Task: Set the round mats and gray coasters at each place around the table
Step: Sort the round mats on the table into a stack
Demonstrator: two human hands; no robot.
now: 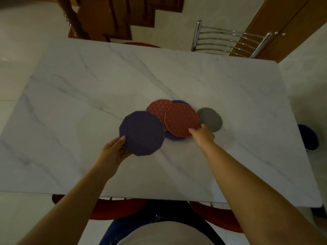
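Marble worktop (88,103). Left hand (113,151) pinching purple mat (141,133) at 8 o'clock; right hand (203,135) at red mat (181,119), 5 o'clock rim, grip unclear; coaster (211,118) just beside, 1 o'clock.

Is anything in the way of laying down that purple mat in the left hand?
Nothing visible. The left hand grips the purple mat by its near edge, and no object lies between it and the left or near side of the table. The other mats and gray coaster lie to its right.
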